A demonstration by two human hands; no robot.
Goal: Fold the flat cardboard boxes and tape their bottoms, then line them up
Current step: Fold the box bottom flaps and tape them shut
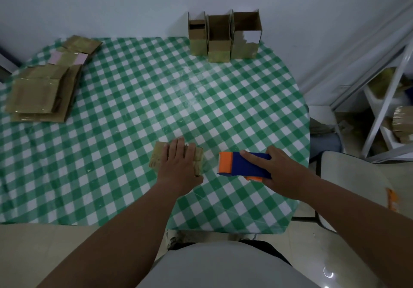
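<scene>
Box (176,160) under left hand (178,164).

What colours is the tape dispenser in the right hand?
Blue with orange parts: the tape dispenser, seen in the head view.

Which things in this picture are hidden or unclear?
- Head view: the small brown cardboard box is mostly covered by the left hand; its taped seam is hidden.
- The blue and orange tape dispenser: the right hand hides its rear; no tape visible.
</scene>
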